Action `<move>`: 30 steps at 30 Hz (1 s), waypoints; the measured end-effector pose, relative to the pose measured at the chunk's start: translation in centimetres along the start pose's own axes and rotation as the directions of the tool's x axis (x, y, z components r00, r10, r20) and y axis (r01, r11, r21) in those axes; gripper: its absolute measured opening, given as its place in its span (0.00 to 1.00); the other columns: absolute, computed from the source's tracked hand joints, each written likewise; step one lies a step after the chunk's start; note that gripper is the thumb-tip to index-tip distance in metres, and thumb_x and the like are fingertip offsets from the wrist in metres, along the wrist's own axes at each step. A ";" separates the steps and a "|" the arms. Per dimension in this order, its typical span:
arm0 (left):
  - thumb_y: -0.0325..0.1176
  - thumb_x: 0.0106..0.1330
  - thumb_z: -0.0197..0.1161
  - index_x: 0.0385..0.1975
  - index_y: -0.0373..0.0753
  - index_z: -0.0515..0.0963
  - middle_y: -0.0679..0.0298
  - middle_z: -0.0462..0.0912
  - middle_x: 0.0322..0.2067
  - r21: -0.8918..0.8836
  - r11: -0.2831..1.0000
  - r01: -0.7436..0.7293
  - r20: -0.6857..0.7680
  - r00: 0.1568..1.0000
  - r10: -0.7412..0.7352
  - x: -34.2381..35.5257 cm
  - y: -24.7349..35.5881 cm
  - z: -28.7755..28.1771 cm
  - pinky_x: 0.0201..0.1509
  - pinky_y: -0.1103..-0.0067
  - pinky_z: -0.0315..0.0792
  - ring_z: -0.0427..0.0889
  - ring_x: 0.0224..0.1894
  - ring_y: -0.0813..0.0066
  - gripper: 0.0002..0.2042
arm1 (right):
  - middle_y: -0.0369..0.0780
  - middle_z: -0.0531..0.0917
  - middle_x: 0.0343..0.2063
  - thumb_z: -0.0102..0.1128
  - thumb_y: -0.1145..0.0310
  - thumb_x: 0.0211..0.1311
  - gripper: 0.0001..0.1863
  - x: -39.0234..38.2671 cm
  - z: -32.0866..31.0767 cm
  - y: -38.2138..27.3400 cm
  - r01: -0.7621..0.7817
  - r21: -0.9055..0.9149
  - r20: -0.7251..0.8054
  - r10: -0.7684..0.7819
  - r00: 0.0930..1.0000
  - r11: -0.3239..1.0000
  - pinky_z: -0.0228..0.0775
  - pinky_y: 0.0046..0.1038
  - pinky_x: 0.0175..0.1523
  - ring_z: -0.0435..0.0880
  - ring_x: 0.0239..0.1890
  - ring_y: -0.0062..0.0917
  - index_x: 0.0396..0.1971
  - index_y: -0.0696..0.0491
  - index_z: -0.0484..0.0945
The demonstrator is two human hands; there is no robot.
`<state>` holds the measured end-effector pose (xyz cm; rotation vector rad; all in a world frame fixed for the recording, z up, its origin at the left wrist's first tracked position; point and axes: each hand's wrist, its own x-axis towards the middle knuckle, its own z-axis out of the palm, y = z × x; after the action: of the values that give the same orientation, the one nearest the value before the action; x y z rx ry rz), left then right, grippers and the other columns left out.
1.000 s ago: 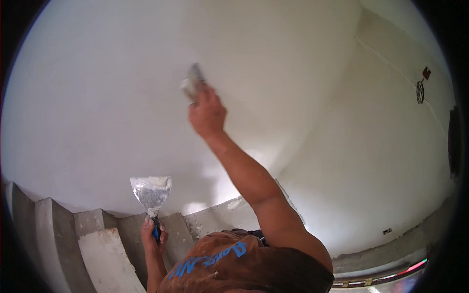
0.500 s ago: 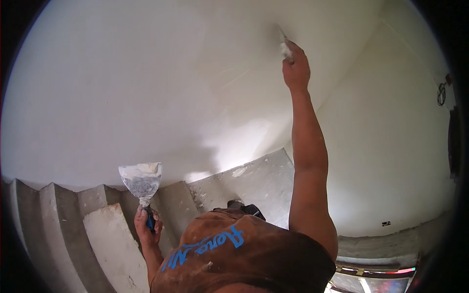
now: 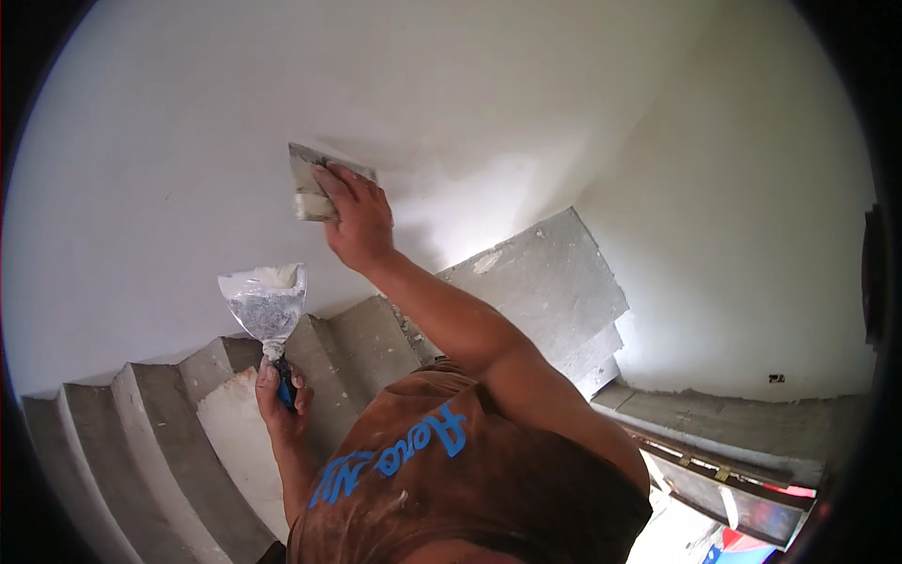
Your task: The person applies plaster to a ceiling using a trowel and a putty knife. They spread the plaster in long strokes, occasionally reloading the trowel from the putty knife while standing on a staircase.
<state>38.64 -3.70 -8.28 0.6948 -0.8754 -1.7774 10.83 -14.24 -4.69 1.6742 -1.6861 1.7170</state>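
One putty knife [image 3: 258,312], blade carrying white paste [image 3: 278,276]: the left hand [image 3: 283,393] is gripping its blue-and-black handle, fingers closed, above the concrete steps [image 3: 162,399]. One flat scraper [image 3: 306,174]: the right hand [image 3: 364,224] is gripping it at the wall [image 3: 169,235], over that wall's lower edge.

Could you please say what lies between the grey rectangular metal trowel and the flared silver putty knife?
In the head view, only off-white wall shows between trowel and putty knife.

Head cam, fisheye, looks dn at nr wall [image 3: 376,99].
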 end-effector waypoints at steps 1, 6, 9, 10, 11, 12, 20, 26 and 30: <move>0.40 0.74 0.52 0.51 0.38 0.66 0.61 0.74 0.25 0.001 1.000 -0.018 0.029 0.999 0.018 0.1 0.1 0.3 0.12 0.86 0.58 0.64 0.12 0.80 0.14 | 0.45 0.77 0.52 0.58 0.77 0.50 0.30 -0.2 -1.1 0.9 -0.091 0.250 0.028 0.087 0.996 0.964 0.69 0.38 0.57 0.77 0.53 0.40 0.58 0.50 0.73; 0.41 0.73 0.53 0.54 0.37 0.67 0.61 0.75 0.24 0.007 1.000 0.024 -0.033 0.999 -0.024 0.5 -0.2 1.1 0.12 0.86 0.58 0.64 0.11 0.80 0.17 | 0.39 0.78 0.49 0.54 0.84 0.55 0.25 -4.9 -5.4 7.9 -0.394 0.825 0.181 0.470 0.864 0.406 0.73 0.35 0.58 0.79 0.53 0.29 0.55 0.55 0.70; 0.41 0.72 0.54 0.54 0.36 0.68 0.61 0.76 0.24 0.011 0.988 0.154 0.008 0.988 -0.155 1.5 -1.4 1.8 0.13 0.86 0.59 0.66 0.12 0.81 0.18 | 0.39 0.76 0.53 0.51 0.88 0.56 0.30 -4.2 -9.7 4.2 -0.309 0.945 0.262 0.317 0.912 0.108 0.70 0.40 0.62 0.76 0.58 0.31 0.60 0.55 0.66; 0.40 0.72 0.54 0.54 0.35 0.69 0.61 0.76 0.25 0.017 0.983 0.180 0.017 0.983 -0.180 1.8 -2.0 2.8 0.13 0.86 0.59 0.66 0.12 0.81 0.17 | 0.40 0.76 0.55 0.51 0.87 0.58 0.30 -4.8 -10.4 5.4 -0.061 0.540 0.053 0.039 0.998 0.839 0.69 0.41 0.63 0.75 0.60 0.33 0.62 0.54 0.66; 0.40 0.72 0.54 0.54 0.35 0.69 0.61 0.76 0.25 0.000 0.986 0.165 -0.020 0.986 -0.165 2.1 -2.3 3.5 0.13 0.86 0.59 0.66 0.12 0.81 0.17 | 0.42 0.78 0.53 0.55 0.85 0.58 0.25 -4.7 -11.0 4.0 -0.172 0.797 0.124 0.123 0.985 0.579 0.70 0.37 0.61 0.77 0.57 0.33 0.57 0.58 0.71; 0.41 0.72 0.54 0.51 0.37 0.70 0.62 0.76 0.24 0.032 0.980 0.196 0.001 0.981 -0.196 2.4 -2.3 4.5 0.12 0.87 0.59 0.65 0.12 0.82 0.16 | 0.45 0.80 0.51 0.59 0.83 0.58 0.20 -4.1 -12.0 1.8 -0.260 0.936 0.220 0.181 0.958 0.238 0.71 0.33 0.59 0.80 0.54 0.32 0.52 0.61 0.76; 0.38 0.72 0.58 0.49 0.38 0.73 0.61 0.76 0.23 -0.052 0.962 0.266 0.189 0.949 -0.252 5.3 -3.9 5.3 0.14 0.87 0.58 0.65 0.12 0.82 0.13 | 0.43 0.81 0.54 0.67 0.75 0.50 0.25 1.2 -13.7 0.0 0.242 0.678 0.325 -0.578 0.748 0.694 0.69 0.38 0.62 0.79 0.56 0.36 0.52 0.54 0.81; 0.45 0.66 0.63 0.44 0.34 0.74 0.62 0.76 0.21 0.076 0.977 0.202 0.269 0.939 -0.215 5.0 -2.2 6.9 0.14 0.86 0.60 0.67 0.12 0.82 0.19 | 0.38 0.80 0.57 0.63 0.78 0.49 0.31 4.4 -16.3 3.9 0.140 0.407 0.627 -0.388 0.675 0.903 0.70 0.33 0.61 0.79 0.56 0.34 0.57 0.45 0.78; 0.46 0.58 0.69 0.44 0.32 0.73 0.61 0.77 0.18 -0.055 0.998 -0.034 0.248 0.968 0.046 6.1 -0.9 8.3 0.14 0.81 0.63 0.71 0.12 0.75 0.24 | 0.39 0.79 0.57 0.62 0.76 0.53 0.30 6.6 -14.5 7.2 0.211 0.102 0.828 -0.201 0.523 0.972 0.70 0.30 0.64 0.79 0.57 0.32 0.60 0.47 0.76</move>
<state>29.59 -7.15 -4.66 0.4232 -1.0008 -1.8698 -4.80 -8.68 0.82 2.8319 -1.6376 0.7551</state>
